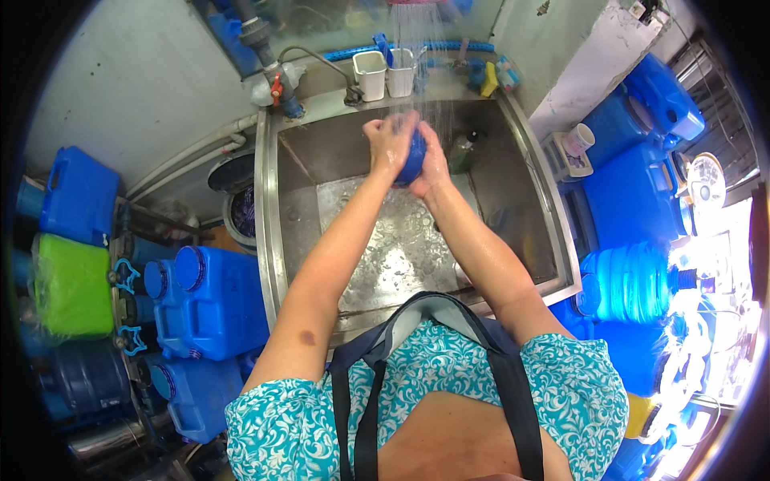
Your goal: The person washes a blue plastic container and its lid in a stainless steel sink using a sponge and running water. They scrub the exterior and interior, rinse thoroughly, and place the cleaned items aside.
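Note:
Over a stainless steel sink [397,246] both my hands hold a round blue plastic piece, perhaps a cap [413,157]. My left hand [392,143] presses on its near-left face, the fingers blurred. My right hand [434,161] cups it from the right and below. Water streams [421,66] fall from a red-rimmed shower head [415,2] down to my hands and the blue piece. Both hands look wet. Much of the piece is covered by my fingers.
White plastic containers [369,78] and a yellow sponge [489,80] stand along the sink's back ledge. A bottle [462,153] sits in the back right corner. Blue water jugs crowd the left [222,300] and right [625,198]. A red-handled valve [276,90] rises at back left.

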Available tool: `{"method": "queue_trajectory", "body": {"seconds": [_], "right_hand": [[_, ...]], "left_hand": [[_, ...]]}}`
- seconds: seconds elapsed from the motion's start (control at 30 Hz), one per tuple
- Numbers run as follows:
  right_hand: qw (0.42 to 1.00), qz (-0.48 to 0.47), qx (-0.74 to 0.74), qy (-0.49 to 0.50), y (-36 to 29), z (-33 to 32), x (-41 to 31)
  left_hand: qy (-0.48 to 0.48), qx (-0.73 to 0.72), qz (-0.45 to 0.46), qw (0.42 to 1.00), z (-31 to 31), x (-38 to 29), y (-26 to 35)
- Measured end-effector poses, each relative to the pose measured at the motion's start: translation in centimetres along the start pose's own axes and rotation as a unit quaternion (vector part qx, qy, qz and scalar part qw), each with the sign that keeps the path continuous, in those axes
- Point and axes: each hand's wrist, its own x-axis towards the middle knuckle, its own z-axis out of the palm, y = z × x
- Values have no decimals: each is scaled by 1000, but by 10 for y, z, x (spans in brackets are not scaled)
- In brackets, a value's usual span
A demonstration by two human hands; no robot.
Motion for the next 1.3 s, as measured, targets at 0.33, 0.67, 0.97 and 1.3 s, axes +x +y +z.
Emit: {"method": "queue_trajectory", "body": {"seconds": [0.33,0.67,0.97,1.3], "right_hand": [[986,122,116,-1,10,3,18],[888,-157,-418,-113,-32,62,28],[991,38,49,-114,-58,85,32],[619,-239,-746,53,-78,61,-5]], "left_hand": [[-4,-333,6,943,-87,7,-12],[-14,-632,-197,749,-88,-28,-34],[-93,-685,-223,687,-12,-34,-17],[-128,-709,-199,665,4,-36,2]]}}
